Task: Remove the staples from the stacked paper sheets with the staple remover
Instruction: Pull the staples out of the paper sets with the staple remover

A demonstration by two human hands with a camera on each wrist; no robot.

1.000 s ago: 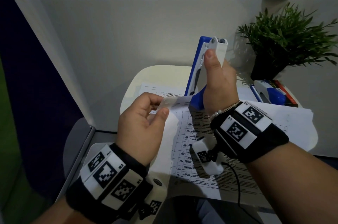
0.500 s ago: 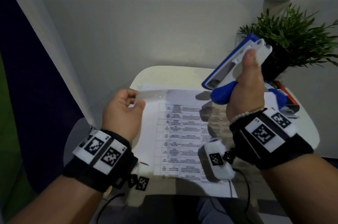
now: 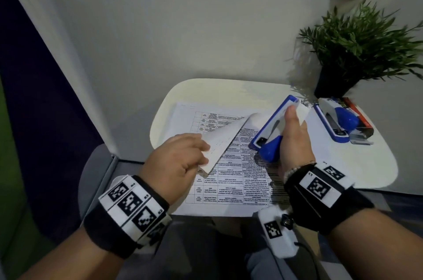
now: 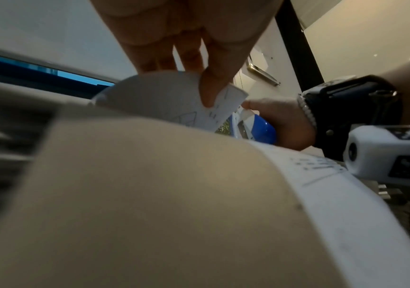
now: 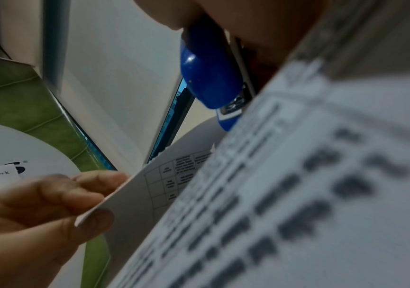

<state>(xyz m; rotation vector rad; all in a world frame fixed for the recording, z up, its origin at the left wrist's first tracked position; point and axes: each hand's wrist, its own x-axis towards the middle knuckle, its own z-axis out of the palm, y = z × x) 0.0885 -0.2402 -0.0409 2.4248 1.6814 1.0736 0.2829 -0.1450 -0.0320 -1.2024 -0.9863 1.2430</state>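
Fingers, left hand, pinch curled sheet; right hand grips staple remover beside.

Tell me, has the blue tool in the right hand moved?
Yes. The blue tool has come down from level with the potted plant to the paper sheets.

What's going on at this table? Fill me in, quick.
A person is working on a stack of printed sheets on a small white table. The left hand pinches a corner of the top sheet, folded back over the page. The right hand grips a blue-and-white stapler, its blue end low over the pages. No staple shows from here. A second stapler lies beside a potted plant.
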